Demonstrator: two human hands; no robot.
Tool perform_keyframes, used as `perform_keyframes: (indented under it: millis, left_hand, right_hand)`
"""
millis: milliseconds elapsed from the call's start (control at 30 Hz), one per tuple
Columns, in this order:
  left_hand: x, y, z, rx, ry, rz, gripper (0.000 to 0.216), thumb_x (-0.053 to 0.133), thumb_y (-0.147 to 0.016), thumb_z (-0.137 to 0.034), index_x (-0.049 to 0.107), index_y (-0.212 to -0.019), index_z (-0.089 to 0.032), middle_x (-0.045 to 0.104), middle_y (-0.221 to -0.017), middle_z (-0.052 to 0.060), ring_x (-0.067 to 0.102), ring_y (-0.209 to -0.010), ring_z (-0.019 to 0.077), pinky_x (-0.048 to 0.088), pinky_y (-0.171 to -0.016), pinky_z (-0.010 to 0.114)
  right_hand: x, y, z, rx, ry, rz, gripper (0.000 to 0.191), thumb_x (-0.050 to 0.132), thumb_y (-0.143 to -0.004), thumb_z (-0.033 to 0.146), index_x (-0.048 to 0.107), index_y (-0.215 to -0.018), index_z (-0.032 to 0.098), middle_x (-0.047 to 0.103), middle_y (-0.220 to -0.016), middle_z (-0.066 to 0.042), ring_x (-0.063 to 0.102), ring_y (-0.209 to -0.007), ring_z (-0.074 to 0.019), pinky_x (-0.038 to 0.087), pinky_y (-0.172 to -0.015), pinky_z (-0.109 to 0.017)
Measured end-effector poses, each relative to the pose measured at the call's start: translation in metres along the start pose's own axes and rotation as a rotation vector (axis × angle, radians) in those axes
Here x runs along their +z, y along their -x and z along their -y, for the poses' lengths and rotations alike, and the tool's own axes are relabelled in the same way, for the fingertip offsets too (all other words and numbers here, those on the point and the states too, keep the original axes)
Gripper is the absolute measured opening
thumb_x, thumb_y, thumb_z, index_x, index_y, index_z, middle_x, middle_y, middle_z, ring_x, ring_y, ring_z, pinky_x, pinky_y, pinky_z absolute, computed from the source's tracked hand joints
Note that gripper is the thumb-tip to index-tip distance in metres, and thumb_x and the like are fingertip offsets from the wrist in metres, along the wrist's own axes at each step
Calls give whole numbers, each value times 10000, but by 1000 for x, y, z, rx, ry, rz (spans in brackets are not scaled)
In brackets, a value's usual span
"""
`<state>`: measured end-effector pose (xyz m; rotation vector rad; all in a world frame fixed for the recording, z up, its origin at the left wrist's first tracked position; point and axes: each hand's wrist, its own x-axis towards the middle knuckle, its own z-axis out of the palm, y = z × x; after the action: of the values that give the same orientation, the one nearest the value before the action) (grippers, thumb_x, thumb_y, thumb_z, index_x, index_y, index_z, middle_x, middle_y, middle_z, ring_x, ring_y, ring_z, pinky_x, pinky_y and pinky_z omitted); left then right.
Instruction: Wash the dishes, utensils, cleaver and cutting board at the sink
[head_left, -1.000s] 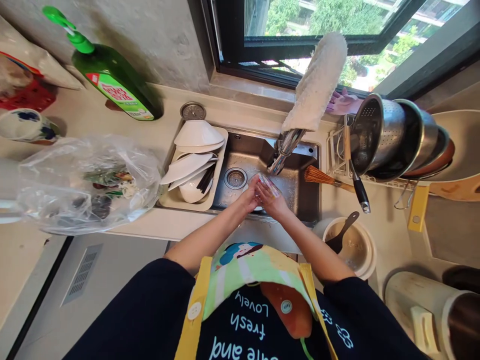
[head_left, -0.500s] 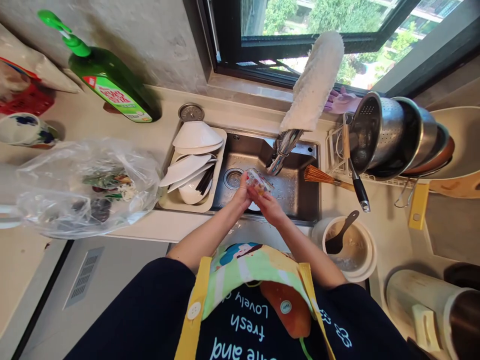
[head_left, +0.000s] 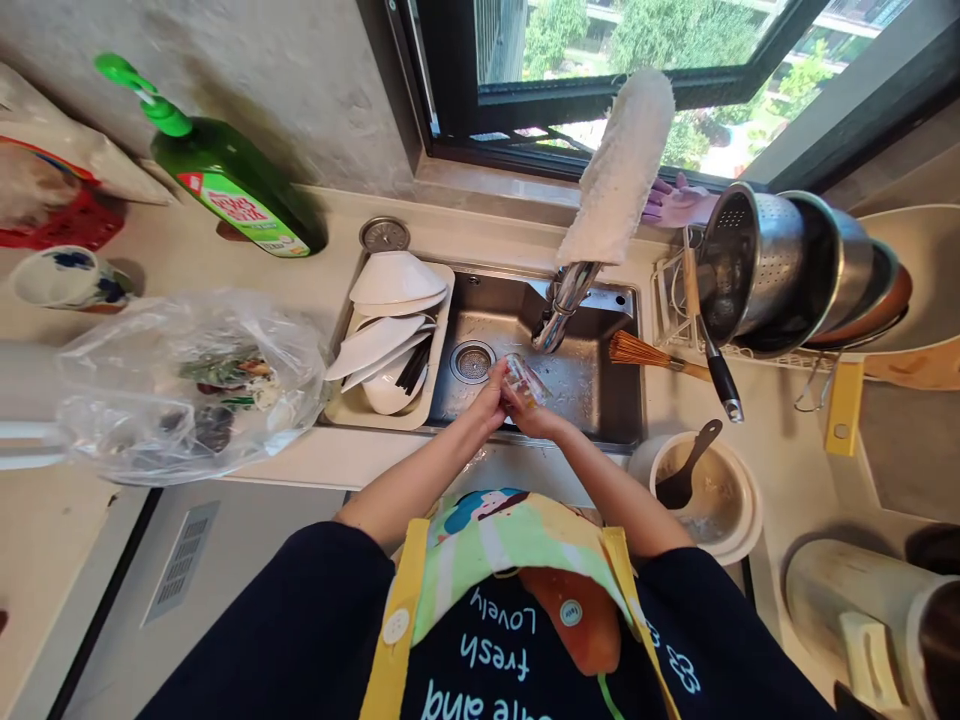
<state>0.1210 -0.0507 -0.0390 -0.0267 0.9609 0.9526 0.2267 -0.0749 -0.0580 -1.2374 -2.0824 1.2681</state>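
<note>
Both my hands meet over the steel sink (head_left: 600, 385), just below the faucet (head_left: 561, 305). My right hand (head_left: 534, 418) is closed around a small clear glass (head_left: 522, 378) with a coloured print. My left hand (head_left: 492, 398) presses against the glass from the left, fingers closed on it. The sink drain (head_left: 472, 361) lies just left of my hands.
A tray of white dishes and dark chopsticks (head_left: 390, 340) sits in the sink's left part. A green soap bottle (head_left: 232, 190), a mug (head_left: 64, 280) and a plastic bag of scraps (head_left: 187, 385) lie left. Right: bamboo brush (head_left: 645, 355), rack with steel bowls (head_left: 780, 270), pot with spoon (head_left: 705, 490).
My hands and the glass shifted slightly left and closer to the faucet, and the glass has been turned between them. The view has drifted a little.
</note>
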Motion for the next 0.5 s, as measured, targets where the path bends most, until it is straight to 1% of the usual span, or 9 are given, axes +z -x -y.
perform_keyframes:
  millis: [33,100,200,233,267,300,367,433,500]
  left_hand:
    - [-4,-2,-1,15,17,0,394,548,-867,-514,652,-939,-141,713,-827,62,674,-910,186,502,-915,314]
    - [-14,-5,-1,29,31,27,444,492,-891,-547,656,-923,-135,709,-807,60,674,-871,171,502,-905,299]
    - [-22,-6,1,-11,34,109,437,458,-923,-515,664,-917,-129,713,-808,63,674,-846,155,501,-896,277]
    - [-22,-5,1,-29,38,137,429,455,-929,-503,664,-918,-129,716,-821,66,676,-850,155,503,-892,275]
    - [-22,-4,2,-48,42,162,413,467,-927,-492,663,-918,-129,719,-833,68,678,-851,157,508,-886,276]
    - [-20,-2,2,-69,46,176,387,497,-916,-479,660,-915,-129,721,-836,67,680,-842,158,514,-876,278]
    - [-14,1,0,-99,57,151,314,580,-877,-432,651,-908,-128,718,-808,60,683,-796,162,528,-855,291]
    - [-8,1,-2,-122,75,58,262,631,-843,-389,641,-884,-131,703,-738,47,681,-744,173,541,-832,316]
    - [-4,-2,-5,-145,83,-35,247,649,-821,-380,633,-848,-135,684,-684,43,682,-728,193,551,-807,341]
  right_hand:
    - [2,3,3,-19,-173,3,600,464,-887,232,329,-1472,210,353,-1526,-78,310,-1420,-174,300,-1163,-399]
    - [4,7,10,-23,-531,-65,609,444,-892,276,297,-1481,233,383,-1510,-58,394,-1375,-170,374,-1120,-390]
    - [7,8,18,70,-935,-289,507,459,-885,334,454,-1379,224,556,-1370,-56,549,-1244,-206,457,-1043,-414]
    - [7,8,19,104,-1013,-356,467,497,-866,355,521,-1314,223,614,-1298,-55,590,-1190,-219,475,-1020,-422]
    - [7,7,18,123,-1009,-395,440,534,-845,370,567,-1259,221,654,-1236,-53,616,-1148,-227,486,-1004,-427]
    - [6,6,17,128,-933,-410,419,564,-826,367,597,-1216,217,677,-1193,-55,628,-1124,-233,486,-1001,-430]
    - [4,8,14,114,-589,-363,393,574,-812,301,623,-1189,205,684,-1182,-72,624,-1126,-242,464,-1021,-438]
    - [2,12,12,91,-175,-233,434,550,-794,172,619,-1222,186,662,-1223,-102,603,-1158,-255,432,-1049,-440]
    - [1,16,11,68,92,-110,548,536,-740,56,592,-1274,166,646,-1243,-129,587,-1180,-267,409,-1068,-436]
